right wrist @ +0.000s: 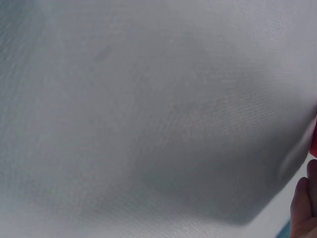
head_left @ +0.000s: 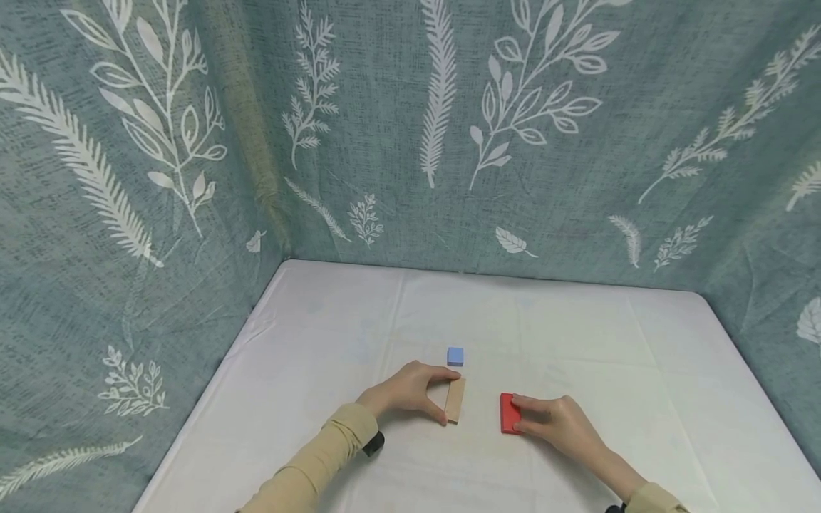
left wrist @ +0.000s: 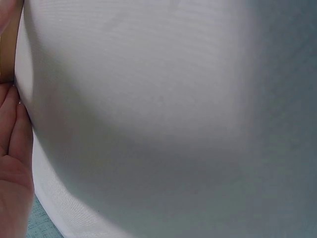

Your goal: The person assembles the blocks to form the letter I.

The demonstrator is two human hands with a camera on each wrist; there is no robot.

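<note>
Left hand pinched the wood block, right hand the red block

Nearest, at the bottom of the head view, were two tan sleeves, the left sleeve left of centre and the right sleeve toward the lower right. A black device sat at the left wrist; part of another showed beside the right cuff, at the bottom edge.

The red block lay right of centre in the lower part of the frame. The right hand came to it from the right, its thumb and a finger pinching the block near its right side. In the right wrist view, only a bit of red and some fingers showed at the right edge.

The wood block, thin and long, was just below and right of the frame's centre, well apart from the red block. The left hand reached it from the left, thumb at its lower end and fingers at its upper end, pinching it lengthwise with a gap behind.

Just beyond the left fingertips was the blue block, small, untouched. The white worktop ran back to a green curtain with pale leaf patterns across the upper frame.
</note>
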